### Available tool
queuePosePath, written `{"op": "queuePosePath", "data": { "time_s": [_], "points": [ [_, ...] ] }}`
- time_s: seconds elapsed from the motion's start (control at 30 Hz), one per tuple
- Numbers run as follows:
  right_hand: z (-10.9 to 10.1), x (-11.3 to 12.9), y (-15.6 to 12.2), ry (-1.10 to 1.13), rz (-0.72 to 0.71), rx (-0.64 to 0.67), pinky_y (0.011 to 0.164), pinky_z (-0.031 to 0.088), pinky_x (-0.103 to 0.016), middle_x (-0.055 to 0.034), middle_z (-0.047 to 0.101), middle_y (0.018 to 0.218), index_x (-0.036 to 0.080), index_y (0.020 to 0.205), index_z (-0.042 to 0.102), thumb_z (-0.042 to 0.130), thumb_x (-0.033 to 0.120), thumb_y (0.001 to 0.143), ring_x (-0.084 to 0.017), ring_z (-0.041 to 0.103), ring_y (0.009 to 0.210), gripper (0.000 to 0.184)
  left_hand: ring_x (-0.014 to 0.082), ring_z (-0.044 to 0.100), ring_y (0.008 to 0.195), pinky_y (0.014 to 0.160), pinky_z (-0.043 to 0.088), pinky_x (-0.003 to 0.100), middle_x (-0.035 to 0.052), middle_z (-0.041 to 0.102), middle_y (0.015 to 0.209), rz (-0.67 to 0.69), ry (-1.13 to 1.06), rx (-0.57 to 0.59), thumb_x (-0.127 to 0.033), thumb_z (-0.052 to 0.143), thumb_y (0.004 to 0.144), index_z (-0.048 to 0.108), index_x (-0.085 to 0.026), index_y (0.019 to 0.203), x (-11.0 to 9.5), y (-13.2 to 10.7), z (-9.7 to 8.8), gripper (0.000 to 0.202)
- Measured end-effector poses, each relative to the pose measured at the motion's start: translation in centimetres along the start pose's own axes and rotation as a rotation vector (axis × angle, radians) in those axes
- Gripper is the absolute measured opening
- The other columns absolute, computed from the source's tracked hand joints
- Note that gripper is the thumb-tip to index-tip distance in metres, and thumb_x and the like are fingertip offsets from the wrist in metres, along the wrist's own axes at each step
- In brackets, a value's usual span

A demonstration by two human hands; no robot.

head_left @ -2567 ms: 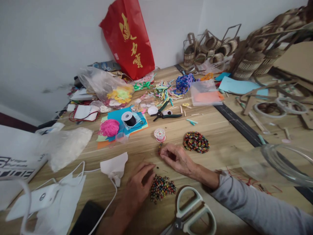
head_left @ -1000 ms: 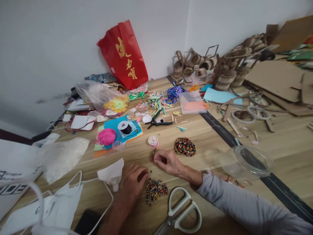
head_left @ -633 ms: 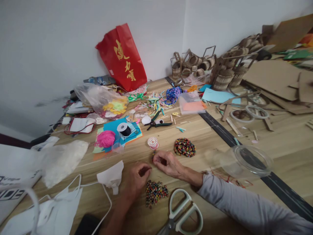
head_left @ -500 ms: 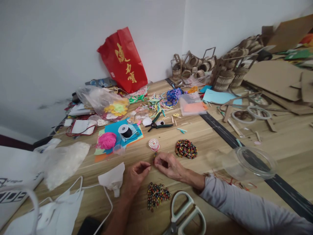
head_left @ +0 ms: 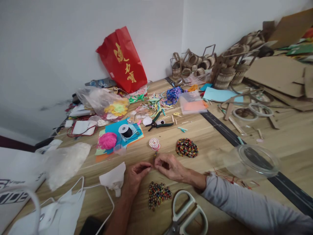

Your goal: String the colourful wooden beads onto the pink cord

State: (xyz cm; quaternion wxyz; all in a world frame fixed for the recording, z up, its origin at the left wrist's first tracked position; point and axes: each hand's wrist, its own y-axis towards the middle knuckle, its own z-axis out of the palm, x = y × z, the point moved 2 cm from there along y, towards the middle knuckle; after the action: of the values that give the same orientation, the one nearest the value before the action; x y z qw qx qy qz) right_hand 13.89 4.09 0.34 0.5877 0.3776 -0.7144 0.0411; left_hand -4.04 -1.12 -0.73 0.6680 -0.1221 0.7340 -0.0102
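Over the table, my left hand (head_left: 136, 175) pinches thumb and forefinger together on something too small to make out. Just to its right, the fingertips of my right hand (head_left: 173, 168) are closed on a thin string of beads (head_left: 155, 155), mostly hidden by the fingers. The string leads back to a spool (head_left: 154, 143) with pink cord. Below the hands lies a loose pile of colourful round beads (head_left: 159, 195). A coiled bead strand (head_left: 187, 148) rests beyond my right hand.
White-handled scissors (head_left: 187, 213) lie near the front edge. Behind are pliers (head_left: 156, 124), a black thread spool (head_left: 126, 131), pink yarn (head_left: 107, 140) and a red bag (head_left: 123, 60). A clear plastic jar (head_left: 256, 161) lies to the right, small woven baskets (head_left: 223, 78) farther back.
Both hands keep nearly the same pinched pose, fingertips close together. The whole view has shifted very slightly; nothing else has visibly moved.
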Motion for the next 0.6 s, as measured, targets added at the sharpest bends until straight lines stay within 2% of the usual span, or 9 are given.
{"op": "queuePosePath", "data": {
  "time_s": [0.6],
  "points": [
    [0.02, 0.0, -0.09, -0.013, -0.011, 0.024, 0.055, 0.042, -0.022, -0.0016, 0.059, 0.069, 0.015, 0.079, 0.059, 0.056, 0.015, 0.083, -0.012, 0.052, 0.061, 0.005, 0.0183, 0.066, 0.077, 0.074, 0.051, 0.026, 0.0038, 0.075, 0.079, -0.013, 0.063, 0.045, -0.026, 0.075, 0.065, 0.074, -0.017, 0.076, -0.45, -0.14, 0.23, 0.014]
  ]
}}
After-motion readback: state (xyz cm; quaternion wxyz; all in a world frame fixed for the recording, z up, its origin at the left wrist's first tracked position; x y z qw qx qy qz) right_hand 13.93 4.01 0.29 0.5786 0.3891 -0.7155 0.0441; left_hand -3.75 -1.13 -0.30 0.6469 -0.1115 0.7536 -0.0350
